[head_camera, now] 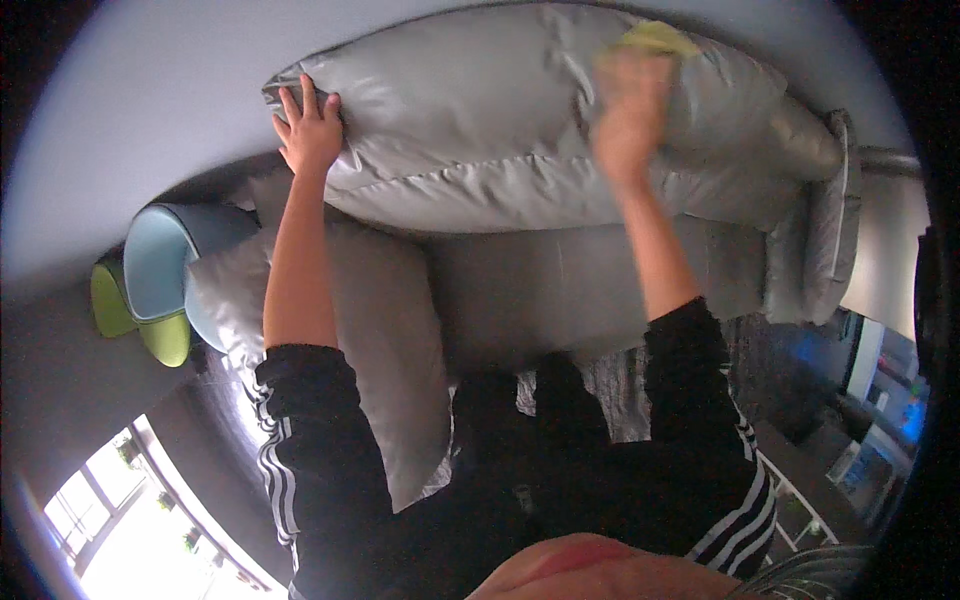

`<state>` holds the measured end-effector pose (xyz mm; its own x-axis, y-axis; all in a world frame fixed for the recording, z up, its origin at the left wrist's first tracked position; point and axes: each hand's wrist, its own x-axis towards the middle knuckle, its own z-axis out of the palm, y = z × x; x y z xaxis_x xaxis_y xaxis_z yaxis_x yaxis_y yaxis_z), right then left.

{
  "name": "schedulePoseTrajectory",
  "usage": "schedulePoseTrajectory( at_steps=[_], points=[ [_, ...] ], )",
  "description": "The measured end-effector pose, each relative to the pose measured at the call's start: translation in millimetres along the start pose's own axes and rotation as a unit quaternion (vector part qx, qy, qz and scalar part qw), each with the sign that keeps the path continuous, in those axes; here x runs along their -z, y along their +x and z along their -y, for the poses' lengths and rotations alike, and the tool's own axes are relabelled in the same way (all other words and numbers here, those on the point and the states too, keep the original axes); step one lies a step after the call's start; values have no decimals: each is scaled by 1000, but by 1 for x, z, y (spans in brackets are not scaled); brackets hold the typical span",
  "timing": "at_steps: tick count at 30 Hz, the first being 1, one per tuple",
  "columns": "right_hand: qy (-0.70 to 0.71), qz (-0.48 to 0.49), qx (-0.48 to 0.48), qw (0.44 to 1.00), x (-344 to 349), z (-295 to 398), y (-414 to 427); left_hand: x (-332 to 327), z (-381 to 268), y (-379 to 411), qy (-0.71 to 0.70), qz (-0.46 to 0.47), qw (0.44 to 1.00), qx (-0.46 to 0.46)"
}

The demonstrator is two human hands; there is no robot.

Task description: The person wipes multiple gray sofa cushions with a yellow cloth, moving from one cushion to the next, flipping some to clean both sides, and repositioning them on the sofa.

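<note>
A grey leather-look sofa stretches before me, with its padded backrest (465, 97) along a pale wall. My left hand (309, 135) rests with fingers spread on the backrest's left end, holding nothing. Farther right, my right hand (634, 112) presses a yellow cloth (656, 37) against the upper part of the backrest. Motion blurs that hand, so its fingers are hard to make out. Below lies the flat seat cushion (510, 285), and beneath my left forearm is a grey chaise section (382, 300).
A light-blue shell chair (157, 255) and a green chair (165, 341) stand left of the sofa. At the right end is the sofa's armrest (832, 225). A bright window (112, 517) shows lower left, a white metal rack (799, 502) lower right.
</note>
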<state>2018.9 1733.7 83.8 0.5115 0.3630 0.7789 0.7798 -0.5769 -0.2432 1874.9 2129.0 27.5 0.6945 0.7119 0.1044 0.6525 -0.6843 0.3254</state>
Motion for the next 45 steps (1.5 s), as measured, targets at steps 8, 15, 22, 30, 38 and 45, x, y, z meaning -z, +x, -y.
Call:
schedulePoseTrajectory(
  at_steps=[8, 15, 22, 30, 38, 45],
  points=[
    [123, 188, 85, 971, -23, 28, -16, 32, -10, -2, 26, 44, 999, 3],
    [-174, 106, -94, 975, 219, -147, -195, 197, -99, -202, -408, 54, 905, -109],
    [-264, 506, -509, 645, 456, -108, -519, 442, -185, -410, -858, -51, 342, -381],
    [-90, 501, -464, 725, 550, 50, -585, 527, -196, -490, -861, 112, 248, -430],
    [-92, 283, -432, 851, 483, 42, -539, 555, -179, -538, -775, 208, 205, -560],
    [117, 206, -670, 704, 405, 113, -511, 582, -171, -553, -693, 155, 253, -657]
  ],
)
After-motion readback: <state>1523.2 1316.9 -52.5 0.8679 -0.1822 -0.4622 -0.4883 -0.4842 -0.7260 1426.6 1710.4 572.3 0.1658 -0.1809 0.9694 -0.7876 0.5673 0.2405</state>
